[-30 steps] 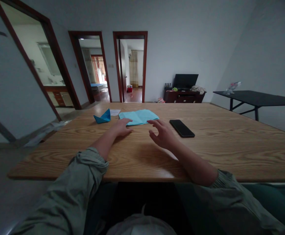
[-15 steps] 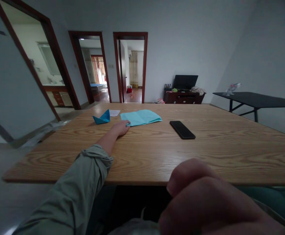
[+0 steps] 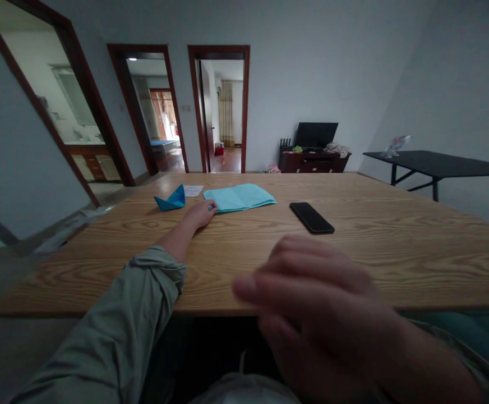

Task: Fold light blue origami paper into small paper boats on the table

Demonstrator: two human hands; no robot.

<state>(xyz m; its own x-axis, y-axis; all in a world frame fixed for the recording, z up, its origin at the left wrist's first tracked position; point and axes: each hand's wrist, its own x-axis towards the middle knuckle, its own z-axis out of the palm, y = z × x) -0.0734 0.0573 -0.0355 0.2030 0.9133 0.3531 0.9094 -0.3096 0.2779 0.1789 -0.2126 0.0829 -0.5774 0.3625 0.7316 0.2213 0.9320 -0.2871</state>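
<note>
My left hand [image 3: 201,214] reaches across the wooden table [image 3: 227,269], its fingers closed on the near left corner of a light blue folded sheet [image 3: 241,197]. The sheet lies flat with a rounded right side; whether it is paper or thin cloth I cannot tell. Just left of that hand stands a darker blue folded paper boat [image 3: 171,199], apart from it. Close to the camera, my right hand [image 3: 312,303] hangs over the table's near edge, blurred, fingers curled together and nothing visible in them. Beyond it lies a black smartphone [image 3: 312,217], not touched.
A small white printed slip [image 3: 193,191] lies behind the paper boat. To the right stands a black folding table [image 3: 442,163] with a clear plastic item on it. At the far wall, a television [image 3: 316,134] rests on a dark cabinet [image 3: 312,163].
My right hand has risen and moved left, over the table's near edge. My left hand stays at the sheet's corner. The whole view has shifted slightly.
</note>
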